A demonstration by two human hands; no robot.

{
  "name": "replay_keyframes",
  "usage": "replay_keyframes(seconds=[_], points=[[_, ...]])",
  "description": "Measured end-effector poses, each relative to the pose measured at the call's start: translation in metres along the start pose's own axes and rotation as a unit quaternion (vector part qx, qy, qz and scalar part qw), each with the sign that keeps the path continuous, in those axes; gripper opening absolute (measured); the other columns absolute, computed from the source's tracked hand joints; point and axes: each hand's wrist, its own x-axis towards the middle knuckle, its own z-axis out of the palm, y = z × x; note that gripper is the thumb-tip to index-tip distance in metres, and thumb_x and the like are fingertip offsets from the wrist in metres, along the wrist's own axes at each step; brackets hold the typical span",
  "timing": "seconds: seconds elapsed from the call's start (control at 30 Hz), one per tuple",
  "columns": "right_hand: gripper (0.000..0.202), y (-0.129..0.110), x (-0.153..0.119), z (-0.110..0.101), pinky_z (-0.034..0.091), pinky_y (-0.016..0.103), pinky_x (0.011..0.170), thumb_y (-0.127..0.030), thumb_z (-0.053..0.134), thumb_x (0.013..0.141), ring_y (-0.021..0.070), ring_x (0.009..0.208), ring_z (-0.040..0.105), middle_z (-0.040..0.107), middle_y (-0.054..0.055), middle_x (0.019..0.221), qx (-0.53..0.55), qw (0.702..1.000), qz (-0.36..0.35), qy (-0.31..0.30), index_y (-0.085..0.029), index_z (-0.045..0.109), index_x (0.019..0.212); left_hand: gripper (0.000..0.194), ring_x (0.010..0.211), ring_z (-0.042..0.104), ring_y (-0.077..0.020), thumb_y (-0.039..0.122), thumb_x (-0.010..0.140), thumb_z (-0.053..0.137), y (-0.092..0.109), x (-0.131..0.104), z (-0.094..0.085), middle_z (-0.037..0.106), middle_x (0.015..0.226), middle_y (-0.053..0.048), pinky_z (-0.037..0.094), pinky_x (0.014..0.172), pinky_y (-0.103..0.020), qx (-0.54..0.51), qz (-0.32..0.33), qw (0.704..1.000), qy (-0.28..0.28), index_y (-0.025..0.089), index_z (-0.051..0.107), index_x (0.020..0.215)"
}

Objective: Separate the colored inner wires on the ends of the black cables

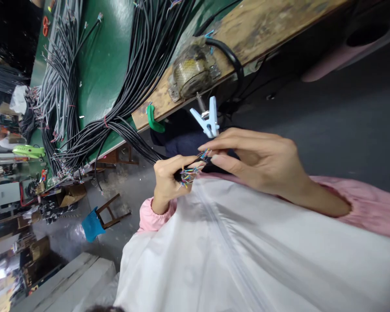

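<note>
My left hand (168,177) is closed around a bundle of thin black cables (138,141), close to their stripped ends. Small multicoloured wires (189,173) fan out from that fist. My right hand (266,162) pinches near the coloured wire tips of one cable (206,153) between thumb and fingers, right beside the left hand. Just past the right fingertips is a light blue plastic clip (209,119), mounted on the shaft of a small motor (193,71). Both hands are in front of my white garment, and the exact grip of the right fingertips is partly hidden.
The motor sits on a wooden board (247,32) along the green table (100,52). More black cables (143,56) and grey cables (53,95) lie across the table. A green clamp-like piece (154,119) hangs at the board's edge. A blue stool (93,224) stands on the floor.
</note>
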Motion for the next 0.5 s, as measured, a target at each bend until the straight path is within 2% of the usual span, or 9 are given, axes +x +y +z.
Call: replay_keyframes(seconds=[0.1,0.23,0.3,0.37,0.5], points=[[0.006,-0.004,0.001,0.0,0.052,0.036,0.063,-0.035,0.077,0.086,0.0186,0.065,0.064,0.074,0.001,0.076,-0.021,1.0,-0.011,0.018,-0.032,0.079,0.081,0.019,0.053,0.061,-0.0091,0.032,0.094,0.067,-0.002,0.0,0.0,0.075,0.071,-0.001,0.046,0.052,-0.02,0.035,-0.005,0.999,-0.026,0.017,0.077,0.093],[0.021,-0.008,-0.002,-0.002,0.052,0.037,0.066,-0.039,0.073,0.09,0.0201,0.067,0.066,0.075,0.002,0.074,-0.061,0.995,-0.021,0.074,-0.03,0.075,0.071,0.013,0.063,0.065,-0.0134,0.028,0.09,0.07,-0.003,0.002,0.005,0.077,0.077,-0.003,0.053,0.059,-0.025,0.055,0.029,0.998,0.033,0.019,0.077,0.096],[0.027,-0.007,-0.002,-0.006,0.054,0.038,0.069,-0.047,0.069,0.094,0.0204,0.07,0.067,0.076,0.004,0.077,-0.039,0.998,0.001,0.051,-0.031,0.077,0.073,0.012,0.063,0.065,-0.0136,0.03,0.091,0.071,-0.001,0.001,0.007,0.076,0.075,-0.002,0.052,0.059,-0.025,0.044,0.04,0.997,0.055,0.02,0.077,0.094],[0.033,-0.004,-0.001,-0.01,0.055,0.036,0.067,-0.057,0.065,0.094,0.0193,0.069,0.066,0.076,0.005,0.082,0.005,0.999,0.038,0.0,-0.031,0.08,0.08,0.014,0.062,0.063,-0.0125,0.031,0.093,0.07,0.001,0.001,0.008,0.074,0.073,-0.002,0.05,0.058,-0.024,0.036,0.044,0.996,0.065,0.02,0.077,0.092],[0.041,0.004,0.007,-0.013,0.054,0.032,0.062,-0.069,0.07,0.085,0.0165,0.069,0.064,0.073,0.004,0.082,0.082,0.992,0.066,-0.074,-0.03,0.081,0.085,0.018,0.063,0.064,-0.0105,0.032,0.097,0.066,0.006,0.001,0.006,0.074,0.074,-0.001,0.049,0.058,-0.021,0.024,0.057,0.996,0.061,0.018,0.077,0.093]])
